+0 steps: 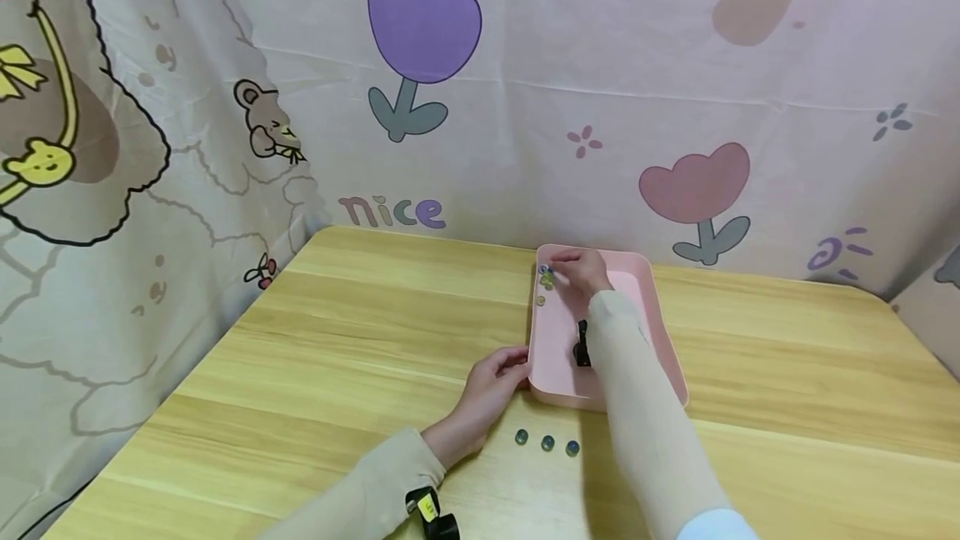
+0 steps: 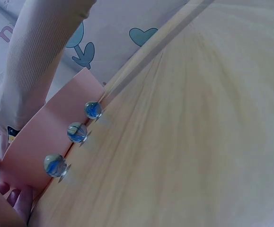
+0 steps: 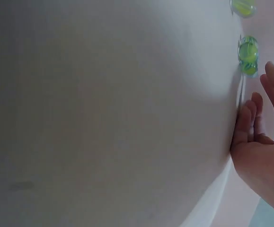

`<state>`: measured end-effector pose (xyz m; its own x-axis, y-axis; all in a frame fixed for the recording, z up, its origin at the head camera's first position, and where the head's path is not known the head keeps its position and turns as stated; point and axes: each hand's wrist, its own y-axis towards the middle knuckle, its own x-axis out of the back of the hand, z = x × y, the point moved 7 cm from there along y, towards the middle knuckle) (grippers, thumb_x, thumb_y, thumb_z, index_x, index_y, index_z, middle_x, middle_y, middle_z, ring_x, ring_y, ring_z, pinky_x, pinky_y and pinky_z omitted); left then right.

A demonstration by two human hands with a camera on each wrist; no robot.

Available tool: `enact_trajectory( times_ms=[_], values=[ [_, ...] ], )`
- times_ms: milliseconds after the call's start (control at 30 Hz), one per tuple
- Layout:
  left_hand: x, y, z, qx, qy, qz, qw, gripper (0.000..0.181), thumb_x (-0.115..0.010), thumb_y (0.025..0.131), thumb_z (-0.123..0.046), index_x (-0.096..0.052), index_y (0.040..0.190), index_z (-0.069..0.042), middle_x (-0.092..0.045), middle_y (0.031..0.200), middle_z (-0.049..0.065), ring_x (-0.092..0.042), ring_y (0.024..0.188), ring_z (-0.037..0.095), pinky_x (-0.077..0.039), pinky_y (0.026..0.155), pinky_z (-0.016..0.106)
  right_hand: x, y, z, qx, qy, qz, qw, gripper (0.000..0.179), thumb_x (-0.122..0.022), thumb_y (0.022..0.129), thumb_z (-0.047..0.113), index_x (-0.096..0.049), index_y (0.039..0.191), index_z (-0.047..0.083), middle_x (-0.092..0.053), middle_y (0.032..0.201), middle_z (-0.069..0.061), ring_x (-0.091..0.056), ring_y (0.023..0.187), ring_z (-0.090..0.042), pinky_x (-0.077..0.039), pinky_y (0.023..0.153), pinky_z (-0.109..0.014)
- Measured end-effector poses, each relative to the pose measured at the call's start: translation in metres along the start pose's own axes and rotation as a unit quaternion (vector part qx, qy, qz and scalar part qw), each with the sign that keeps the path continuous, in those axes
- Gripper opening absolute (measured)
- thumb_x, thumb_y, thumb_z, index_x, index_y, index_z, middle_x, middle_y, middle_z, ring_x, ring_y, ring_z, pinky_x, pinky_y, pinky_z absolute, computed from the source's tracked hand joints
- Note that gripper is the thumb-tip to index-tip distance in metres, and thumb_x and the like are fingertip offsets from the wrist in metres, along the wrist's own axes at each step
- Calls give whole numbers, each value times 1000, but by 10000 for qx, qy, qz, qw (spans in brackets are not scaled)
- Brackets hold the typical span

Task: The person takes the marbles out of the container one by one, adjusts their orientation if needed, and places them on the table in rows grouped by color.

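Note:
In the head view my left hand (image 1: 487,390) grips the left wall of a pink tray (image 1: 667,340) near its front corner. The left wrist view has its fingertips on both sides of the tray's rim. My right hand (image 1: 588,271) reaches inside the tray to the far left corner. Its thumb and forefinger tips are close together beside yellow-green glass marbles (image 3: 248,49), with nothing visible between them; the other fingers extend along the tray floor. A lone marble (image 1: 541,301) lies nearer along the left wall. Three clear blue-swirled marbles (image 2: 55,165) sit on the table before the tray.
The tray stands on a wood-grain table (image 1: 360,307) close to its back edge. A patterned cloth (image 1: 540,48) hangs behind and at the left. Black wrist cameras are strapped over both sleeves, the right one low over the tray floor.

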<state>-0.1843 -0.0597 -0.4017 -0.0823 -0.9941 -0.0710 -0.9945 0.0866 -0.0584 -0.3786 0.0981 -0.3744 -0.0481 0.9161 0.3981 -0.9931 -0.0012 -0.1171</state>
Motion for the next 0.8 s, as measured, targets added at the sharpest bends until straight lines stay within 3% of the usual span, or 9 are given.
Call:
enact_trajectory(
  times_ms=[500, 800],
  values=[
    [-1, 2, 1, 30, 49, -40, 10000, 36, -57, 96, -7, -54, 128, 8, -61, 116, 14, -59, 101, 22, -54, 87, 32, -4, 3, -6, -95, 13, 99, 9999, 26, -62, 92, 0, -66, 116, -5, -58, 128, -18, -46, 123, -30, -34, 110, -43],
    [-1, 2, -1, -14, -8, -13, 10000, 36, -57, 96, -6, -54, 128, 9, -61, 116, 15, -60, 102, 23, -54, 87, 32, -5, 3, -2, 89, -518, 141, 9985, 21, -65, 89, 0, -69, 108, -7, -64, 116, -19, -54, 103, -26, -46, 100, -40]
  ],
)
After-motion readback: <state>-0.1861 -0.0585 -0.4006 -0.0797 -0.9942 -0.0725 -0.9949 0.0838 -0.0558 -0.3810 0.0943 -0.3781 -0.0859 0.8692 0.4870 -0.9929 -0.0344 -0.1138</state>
